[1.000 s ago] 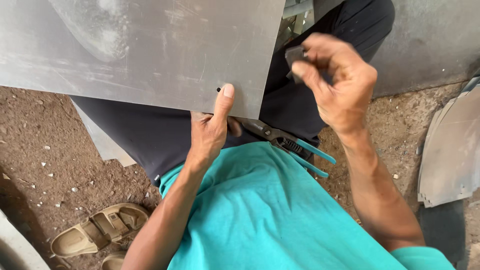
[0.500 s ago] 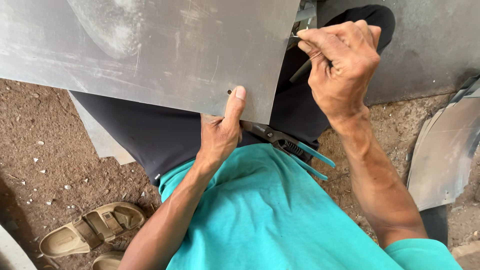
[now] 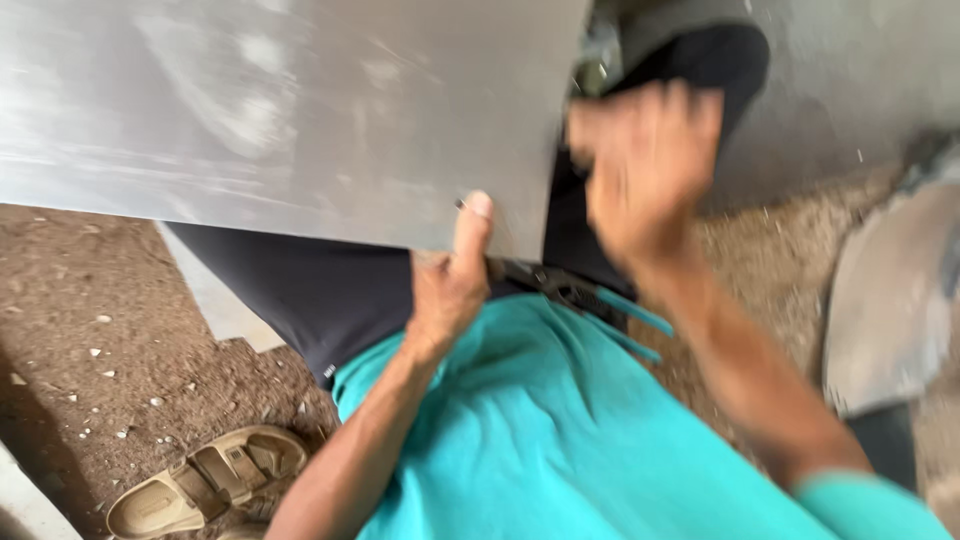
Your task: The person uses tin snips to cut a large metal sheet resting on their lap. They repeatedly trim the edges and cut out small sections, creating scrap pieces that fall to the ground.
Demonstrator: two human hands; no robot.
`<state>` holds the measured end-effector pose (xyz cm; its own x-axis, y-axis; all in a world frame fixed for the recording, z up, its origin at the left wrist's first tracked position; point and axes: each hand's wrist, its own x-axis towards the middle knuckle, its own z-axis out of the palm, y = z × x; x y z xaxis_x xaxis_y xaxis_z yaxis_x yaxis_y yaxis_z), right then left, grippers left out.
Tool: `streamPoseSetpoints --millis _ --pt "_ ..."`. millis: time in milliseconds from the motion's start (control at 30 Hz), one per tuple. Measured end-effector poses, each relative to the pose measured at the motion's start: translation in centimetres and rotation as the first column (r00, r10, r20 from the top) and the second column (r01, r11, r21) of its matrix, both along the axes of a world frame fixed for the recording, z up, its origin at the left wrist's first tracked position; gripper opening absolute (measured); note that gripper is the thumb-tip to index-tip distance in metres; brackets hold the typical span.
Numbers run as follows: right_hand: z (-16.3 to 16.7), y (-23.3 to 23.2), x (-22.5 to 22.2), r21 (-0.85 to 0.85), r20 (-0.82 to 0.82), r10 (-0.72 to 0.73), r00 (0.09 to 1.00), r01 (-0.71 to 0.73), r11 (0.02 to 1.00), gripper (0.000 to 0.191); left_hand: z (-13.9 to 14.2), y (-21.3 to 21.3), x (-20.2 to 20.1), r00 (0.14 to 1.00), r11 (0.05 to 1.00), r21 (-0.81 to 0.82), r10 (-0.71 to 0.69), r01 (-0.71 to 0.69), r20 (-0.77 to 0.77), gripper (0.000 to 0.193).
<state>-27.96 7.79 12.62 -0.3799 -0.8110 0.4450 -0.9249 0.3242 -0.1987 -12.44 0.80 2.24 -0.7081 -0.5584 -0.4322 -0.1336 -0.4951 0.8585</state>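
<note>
A large grey metal sheet [image 3: 280, 110] lies across my lap. My left hand [image 3: 450, 280] grips its near edge, thumb pressed on top next to a small dark mark. Just past the sheet's right edge, my right hand [image 3: 645, 170] is blurred by motion; its fingers look curled, and I cannot tell what they hold. A pair of pliers with teal handles [image 3: 590, 300] rests on my lap beside my teal shirt.
Brown dirt ground with small stones [image 3: 90, 300] lies to the left. A tan sandal [image 3: 200, 480] sits at the lower left. Another grey metal piece [image 3: 890, 300] lies on the right, and more sheet metal [image 3: 860, 70] at the top right.
My right hand has dropped from beside the sheet's top right edge and is now blurred. My left thumb stays on the sheet's near edge.
</note>
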Motion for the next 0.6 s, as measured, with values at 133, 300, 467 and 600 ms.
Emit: streamPoseSetpoints --millis 133,300,467,600 --pt "-1.5 0.3 -0.6 -0.045 0.204 0.000 0.979 0.010 0.999 0.016 0.6 -0.3 -0.1 0.994 0.992 0.120 -0.039 0.027 0.100 0.031" --pt "-0.7 7.1 5.9 -0.023 0.342 0.109 0.933 -0.108 0.994 0.007 1.4 -0.6 -0.4 1.000 0.998 0.055 -0.026 0.026 -0.002 0.034" --pt "-2.7 7.3 -1.3 -0.097 0.824 -0.045 0.565 0.219 0.971 0.021 2.2 -0.2 0.1 1.000 0.960 0.280 -0.004 -0.004 0.029 0.034" --pt "-4.3 4.7 -3.2 -0.190 0.725 0.065 0.686 0.108 0.976 0.028 1.9 -0.3 -0.1 0.999 0.979 0.201 -0.020 0.011 0.044 0.033"
